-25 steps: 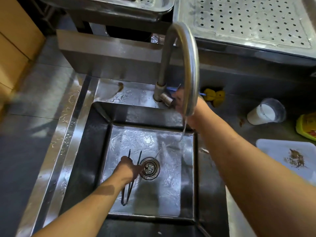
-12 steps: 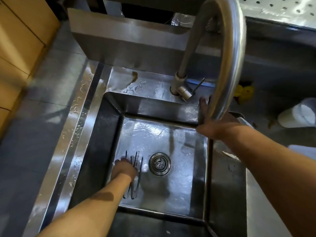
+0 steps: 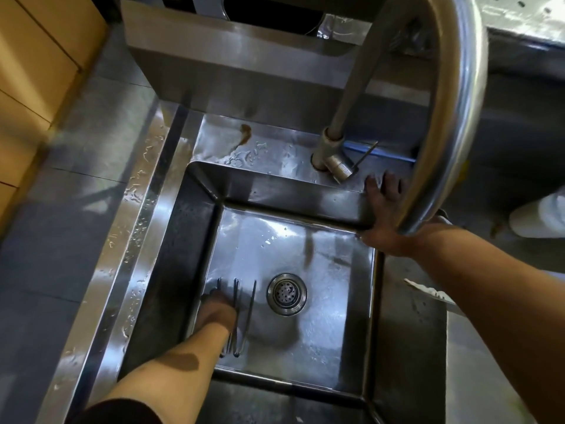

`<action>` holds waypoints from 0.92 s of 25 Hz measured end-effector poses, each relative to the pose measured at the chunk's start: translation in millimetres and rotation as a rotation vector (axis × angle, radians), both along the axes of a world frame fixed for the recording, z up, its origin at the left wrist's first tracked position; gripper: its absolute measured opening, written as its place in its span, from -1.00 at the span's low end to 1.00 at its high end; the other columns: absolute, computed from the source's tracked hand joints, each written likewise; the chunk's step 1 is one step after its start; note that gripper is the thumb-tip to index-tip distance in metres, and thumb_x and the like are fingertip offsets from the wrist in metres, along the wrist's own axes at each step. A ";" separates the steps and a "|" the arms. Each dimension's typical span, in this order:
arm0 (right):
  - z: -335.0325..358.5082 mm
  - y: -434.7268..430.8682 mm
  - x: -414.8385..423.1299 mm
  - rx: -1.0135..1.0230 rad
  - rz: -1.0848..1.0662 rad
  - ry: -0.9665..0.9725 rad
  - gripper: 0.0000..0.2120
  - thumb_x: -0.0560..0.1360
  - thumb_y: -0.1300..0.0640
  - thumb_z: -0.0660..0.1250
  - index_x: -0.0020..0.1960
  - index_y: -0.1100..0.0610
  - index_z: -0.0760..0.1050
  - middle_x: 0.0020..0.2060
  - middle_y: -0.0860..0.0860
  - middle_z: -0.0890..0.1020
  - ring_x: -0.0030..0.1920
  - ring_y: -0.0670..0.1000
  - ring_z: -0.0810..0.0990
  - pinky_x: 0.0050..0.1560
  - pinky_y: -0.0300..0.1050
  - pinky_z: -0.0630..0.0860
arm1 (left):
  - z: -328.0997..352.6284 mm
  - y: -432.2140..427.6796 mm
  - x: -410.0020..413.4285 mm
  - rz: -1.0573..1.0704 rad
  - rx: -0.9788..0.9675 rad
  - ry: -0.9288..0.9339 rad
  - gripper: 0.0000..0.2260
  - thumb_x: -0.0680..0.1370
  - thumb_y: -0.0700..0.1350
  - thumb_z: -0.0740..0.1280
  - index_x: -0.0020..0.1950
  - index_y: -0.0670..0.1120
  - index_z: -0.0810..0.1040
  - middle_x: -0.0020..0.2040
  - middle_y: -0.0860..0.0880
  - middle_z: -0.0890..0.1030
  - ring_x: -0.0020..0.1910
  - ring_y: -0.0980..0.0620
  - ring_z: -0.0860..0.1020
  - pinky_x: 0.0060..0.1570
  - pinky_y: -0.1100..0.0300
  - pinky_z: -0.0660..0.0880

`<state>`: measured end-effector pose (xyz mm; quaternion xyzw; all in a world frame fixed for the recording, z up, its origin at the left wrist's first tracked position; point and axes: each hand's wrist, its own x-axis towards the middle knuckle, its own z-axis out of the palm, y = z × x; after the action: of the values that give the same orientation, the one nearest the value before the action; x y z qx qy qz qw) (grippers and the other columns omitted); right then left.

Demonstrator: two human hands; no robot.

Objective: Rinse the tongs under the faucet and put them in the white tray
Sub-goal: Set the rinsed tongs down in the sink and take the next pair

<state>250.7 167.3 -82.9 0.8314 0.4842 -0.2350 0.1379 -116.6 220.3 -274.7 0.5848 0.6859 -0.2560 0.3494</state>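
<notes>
Thin dark metal tongs (image 3: pixel 248 313) lie on the floor of the steel sink (image 3: pixel 171 270), left of the drain (image 3: pixel 286 294). My left hand (image 3: pixel 217 312) reaches down into the basin and closes over their left arms; the looped ends stick out below my wrist. My right hand (image 3: pixel 382 215) rests flat with fingers spread on the sink's back right corner, just under the spout of the arched faucet (image 3: pixel 443 117). No water runs from the spout. The white tray is out of view.
The faucet lever (image 3: pixel 365 154) stands at the faucet base behind the basin. A white cup (image 3: pixel 538 218) lies at the right edge of the counter. A wet steel ledge (image 3: pixel 122 255) runs along the sink's left; wooden cabinets (image 3: pixel 36 71) are at far left.
The water has stopped running. My right hand left the faucet lever and came down onto the sink's corner. My left hand slid the tongs left, away from the drain.
</notes>
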 end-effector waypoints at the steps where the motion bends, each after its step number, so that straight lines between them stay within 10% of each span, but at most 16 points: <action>1: 0.3 0.0 -0.3 -0.002 -0.003 0.004 0.08 0.43 -0.21 0.36 0.67 0.05 -0.25 0.66 0.21 -0.17 0.63 0.36 -0.10 0.58 0.30 -0.04 | 0.0 0.9 1.0 0.007 0.002 -0.008 -0.63 0.64 -0.15 0.32 0.44 -0.22 0.51 0.37 -0.25 0.60 0.34 -0.25 0.58 0.29 -0.04 0.53; 13: 23.7 -0.2 -10.7 -0.039 -0.081 0.108 0.06 0.51 -0.13 0.40 0.67 -0.04 -0.32 0.66 0.09 -0.33 0.64 0.26 -0.28 0.61 0.20 -0.10 | 25.7 -1.7 23.1 -0.227 0.033 0.105 -0.57 0.68 0.00 0.21 0.51 -0.14 0.37 0.48 -0.21 0.45 0.44 -0.20 0.48 0.38 -0.05 0.48; 18: 35.0 2.8 -13.2 0.002 -0.117 0.252 -0.18 0.53 0.02 0.40 0.66 0.10 0.06 0.66 0.18 0.10 0.64 0.26 0.08 0.60 0.18 0.13 | 99.6 14.8 79.4 -0.341 0.139 -0.284 -0.57 0.56 0.12 0.41 0.38 -0.01 0.53 0.36 -0.10 0.55 0.32 -0.14 0.54 0.24 0.12 0.48; 23: 33.2 3.2 -15.8 -0.023 -0.114 0.134 -0.05 0.55 -0.06 0.34 0.69 0.04 -0.22 0.67 0.16 -0.23 0.64 0.31 -0.25 0.62 0.24 -0.08 | 182.5 58.1 155.2 -0.633 0.439 -0.493 -0.54 0.53 0.03 0.44 0.39 -0.11 0.53 0.36 -0.19 0.53 0.35 -0.25 0.47 0.31 -0.01 0.41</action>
<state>235.0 170.5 -49.7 0.8384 0.4418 -0.3030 0.1010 38.6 278.4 -92.2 0.8692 0.4079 -0.0518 0.2747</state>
